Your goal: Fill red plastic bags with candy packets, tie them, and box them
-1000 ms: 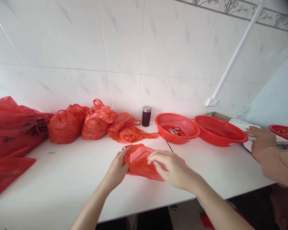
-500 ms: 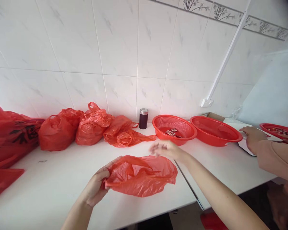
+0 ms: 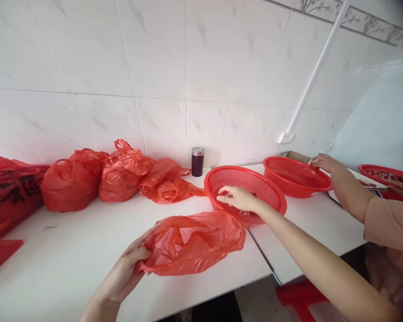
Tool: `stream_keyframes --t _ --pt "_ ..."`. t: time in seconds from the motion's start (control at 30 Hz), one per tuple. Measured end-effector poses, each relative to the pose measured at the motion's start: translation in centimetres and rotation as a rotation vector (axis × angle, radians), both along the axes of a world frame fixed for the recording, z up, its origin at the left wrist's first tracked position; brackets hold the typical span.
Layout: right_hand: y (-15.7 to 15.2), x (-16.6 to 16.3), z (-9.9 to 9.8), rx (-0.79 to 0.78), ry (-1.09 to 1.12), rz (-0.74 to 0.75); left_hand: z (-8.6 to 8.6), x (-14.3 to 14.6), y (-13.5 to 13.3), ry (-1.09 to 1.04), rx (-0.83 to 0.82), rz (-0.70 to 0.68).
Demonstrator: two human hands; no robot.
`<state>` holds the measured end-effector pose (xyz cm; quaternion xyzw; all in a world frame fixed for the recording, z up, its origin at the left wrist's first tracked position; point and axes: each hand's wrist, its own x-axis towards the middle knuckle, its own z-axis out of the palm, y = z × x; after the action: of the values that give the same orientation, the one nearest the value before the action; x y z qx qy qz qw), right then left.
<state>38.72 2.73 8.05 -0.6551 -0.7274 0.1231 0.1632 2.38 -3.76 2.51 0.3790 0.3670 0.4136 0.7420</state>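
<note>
- Clamping the left hand [image 3: 126, 270] on 1 end of a crumpled red plastic bag [image 3: 195, 241] lying on the white worktop [image 3: 70, 264].
- Curling the right hand [image 3: 237, 199] shut over the near rim of a round red plastic mesh basket [image 3: 248, 181], just behind the bag.
- Sharing the worktop with another person's hand [image 3: 324, 163] at a 2nd round red plastic basket [image 3: 297, 179].

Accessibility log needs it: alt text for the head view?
The person's left hand pinches a crumpled red plastic bag on a white counter while the right hand is at the near side of a red mesh basket. Tied red bags line the tiled wall; another person's hand is at a second basket farther right.
</note>
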Motion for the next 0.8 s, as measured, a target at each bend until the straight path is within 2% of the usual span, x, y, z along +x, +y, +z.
stream_keyframes --t 0.07,0.13,0.23,0.3,0.37,0.47,0.7,0.8 --pt "0.4 0.6 0.7 -0.036 0.087 0.001 0.0 -0.1 -0.2 -0.010 -0.010 -0.007" --pt "0.9 1.8 0.5 -0.132 0.032 -0.037 -0.2 -0.3 -0.3 -0.021 -0.019 0.003" --pt "1.1 3.5 -1.5 -0.432 -0.116 -0.062 -0.5 -0.7 -0.4 -0.038 -0.030 0.003" --pt "1.1 4.3 -3.4 -0.544 -0.175 -0.080 -0.8 -0.8 -0.4 -0.054 -0.039 0.000" --pt "1.2 5.2 -4.8 -0.525 -0.179 -0.083 -0.9 -0.6 -0.5 -0.068 -0.045 0.001" --pt "1.9 6.5 -5.5 -0.470 -0.158 -0.094 -0.7 0.0 -0.8 -0.080 -0.058 0.010" --pt "3.4 8.9 -4.7 -0.520 -0.051 -0.197 -0.8 1.2 -1.4 -0.125 -0.071 0.068" --pt "3.4 9.3 -3.4 -0.487 0.077 -0.195 -1.2 1.3 -1.5 -0.148 -0.060 0.099"
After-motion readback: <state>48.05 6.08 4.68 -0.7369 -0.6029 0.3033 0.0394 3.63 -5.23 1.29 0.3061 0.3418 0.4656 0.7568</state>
